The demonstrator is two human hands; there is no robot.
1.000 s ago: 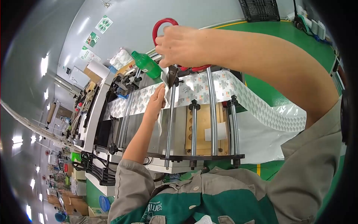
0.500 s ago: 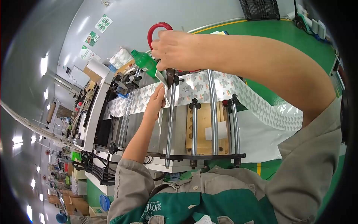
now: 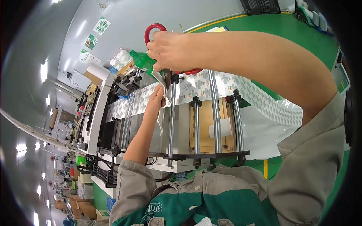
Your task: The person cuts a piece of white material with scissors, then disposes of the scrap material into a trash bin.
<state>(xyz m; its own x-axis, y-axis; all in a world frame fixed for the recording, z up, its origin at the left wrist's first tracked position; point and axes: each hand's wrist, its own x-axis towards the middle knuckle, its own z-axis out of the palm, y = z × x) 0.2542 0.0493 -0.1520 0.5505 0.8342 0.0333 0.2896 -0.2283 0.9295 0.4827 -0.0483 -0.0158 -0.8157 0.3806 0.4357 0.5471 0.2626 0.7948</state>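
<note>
My right hand (image 3: 169, 49) is closed around a pair of scissors with red handles (image 3: 155, 27). Their dark blades (image 3: 167, 78) point down beside a folded white strip (image 3: 160, 80). Just below the blades, my left hand (image 3: 157, 97) pinches the strip, and a thin length of it hangs past the wrist. Behind both hands runs a printed label web (image 3: 196, 87), stretched across the machine under metal rods (image 3: 214, 109). Where the blades meet the strip is partly hidden by my right hand.
A green bottle (image 3: 141, 60) stands close behind my right hand. Black clamp knobs (image 3: 196, 101) sit on the rods. A wooden plate (image 3: 201, 128) with a white paper piece lies beneath them. Black cables (image 3: 96, 167) hang at the left, and the web trails off right.
The view has shifted slightly. My right hand and the scissors sit a little further left, and more of the lower red handle shows. My left hand keeps its pinch on the strip.
</note>
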